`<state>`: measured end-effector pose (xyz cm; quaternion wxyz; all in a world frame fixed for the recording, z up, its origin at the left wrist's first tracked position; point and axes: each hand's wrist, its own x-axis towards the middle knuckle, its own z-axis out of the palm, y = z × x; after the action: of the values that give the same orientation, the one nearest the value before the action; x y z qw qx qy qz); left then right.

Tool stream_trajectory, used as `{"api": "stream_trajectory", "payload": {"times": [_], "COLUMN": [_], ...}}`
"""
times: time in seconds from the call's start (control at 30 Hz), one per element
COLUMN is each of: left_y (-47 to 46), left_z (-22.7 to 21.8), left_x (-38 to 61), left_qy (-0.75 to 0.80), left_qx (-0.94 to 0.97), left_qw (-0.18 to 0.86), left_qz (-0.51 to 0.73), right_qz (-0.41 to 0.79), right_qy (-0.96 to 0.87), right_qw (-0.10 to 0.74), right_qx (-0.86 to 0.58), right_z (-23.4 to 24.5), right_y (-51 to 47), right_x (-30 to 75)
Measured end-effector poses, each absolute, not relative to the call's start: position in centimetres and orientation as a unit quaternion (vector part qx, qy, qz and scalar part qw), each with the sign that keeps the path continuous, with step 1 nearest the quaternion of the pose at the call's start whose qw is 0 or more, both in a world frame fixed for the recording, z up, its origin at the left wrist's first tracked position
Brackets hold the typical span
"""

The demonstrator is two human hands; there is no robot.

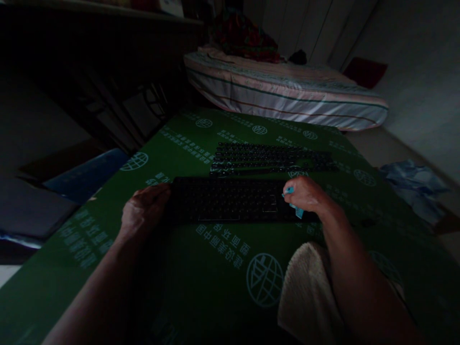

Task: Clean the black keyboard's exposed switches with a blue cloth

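The keyboard (230, 200) could slide and bump the keys (258, 158) lying just behind it on the bench (172, 268), if the right hand (289, 191) pushes too hard. That hand bends down over the keyboard's right part, pinching a blue thing (299, 212). The left hand (145, 206) curls at the left end; I can't tell if it grips.

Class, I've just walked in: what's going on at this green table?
A person's left hand rests at the left end of a black keyboard, which looks largely stripped. The right hand holds a small light-blue item over the keyboard's right part. Beyond, black keycaps lie in rows on the green tabletop.
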<state>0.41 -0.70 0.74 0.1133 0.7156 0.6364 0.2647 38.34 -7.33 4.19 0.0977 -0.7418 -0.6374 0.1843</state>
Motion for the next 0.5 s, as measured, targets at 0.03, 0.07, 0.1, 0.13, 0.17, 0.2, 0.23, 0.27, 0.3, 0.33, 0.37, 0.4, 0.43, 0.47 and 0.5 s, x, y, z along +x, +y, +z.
{"api": "stream_trajectory", "payload": {"times": [0.03, 0.07, 0.1, 0.13, 0.17, 0.2, 0.23, 0.27, 0.3, 0.33, 0.37, 0.4, 0.43, 0.47, 0.5], "left_y": [-0.63, -0.53, -0.41, -0.29, -0.17, -0.08, 0.00, 0.05, 0.08, 0.08, 0.08, 0.07, 0.05, 0.03, 0.01], "left_z": [0.66, 0.58, 0.48, 0.39, 0.30, 0.21, 0.12, 0.04, -0.03, -0.10, -0.16, -0.20, -0.21, -0.20, -0.16], "left_x": [0.39, 0.36, 0.32, 0.27, 0.22, 0.16, 0.10, 0.05, 0.01, -0.01, -0.02, -0.02, 0.01, 0.04, 0.08], "left_qy": [0.640, 0.643, 0.645, 0.647, 0.649, 0.650, 0.651, 0.651, 0.651, 0.650, 0.650, 0.649, 0.649, 0.649, 0.649], "left_qx": [0.712, 0.709, 0.706, 0.704, 0.702, 0.701, 0.700, 0.700, 0.699, 0.699, 0.698, 0.698, 0.697, 0.697, 0.697], "left_qw": [0.116, 0.117, 0.117, 0.116, 0.114, 0.111, 0.110, 0.110, 0.110, 0.111, 0.112, 0.113, 0.114, 0.115, 0.117], "left_qz": [0.265, 0.266, 0.267, 0.269, 0.270, 0.271, 0.272, 0.274, 0.275, 0.277, 0.279, 0.280, 0.281, 0.281, 0.282], "right_qz": [0.189, 0.193, 0.196, 0.198, 0.198, 0.198, 0.197, 0.197, 0.197, 0.200, 0.204, 0.209, 0.215, 0.222, 0.227], "right_qy": [-0.636, -0.633, -0.630, -0.628, -0.627, -0.628, -0.632, -0.636, -0.640, -0.641, -0.640, -0.638, -0.637, -0.639, -0.644], "right_qw": [0.101, 0.106, 0.113, 0.120, 0.124, 0.125, 0.122, 0.118, 0.116, 0.115, 0.119, 0.126, 0.135, 0.144, 0.150], "right_qx": [-0.742, -0.742, -0.743, -0.743, -0.743, -0.742, -0.740, -0.736, -0.733, -0.732, -0.731, -0.730, -0.728, -0.722, -0.715], "right_z": [4.29, 4.37, 4.41, 4.41, 4.38, 4.32, 4.26, 4.21, 4.20, 4.22, 4.28, 4.36, 4.45, 4.52, 4.58], "right_y": [-7.38, -7.43, -7.46, -7.48, -7.47, -7.45, -7.43, -7.41, -7.41, -7.43, -7.47, -7.52, -7.58, -7.64, -7.68], "right_x": [38.34, 38.35, 38.36, 38.39, 38.43, 38.48, 38.55, 38.62, 38.68, 38.72, 38.73, 38.70, 38.62, 38.49, 38.34]}}
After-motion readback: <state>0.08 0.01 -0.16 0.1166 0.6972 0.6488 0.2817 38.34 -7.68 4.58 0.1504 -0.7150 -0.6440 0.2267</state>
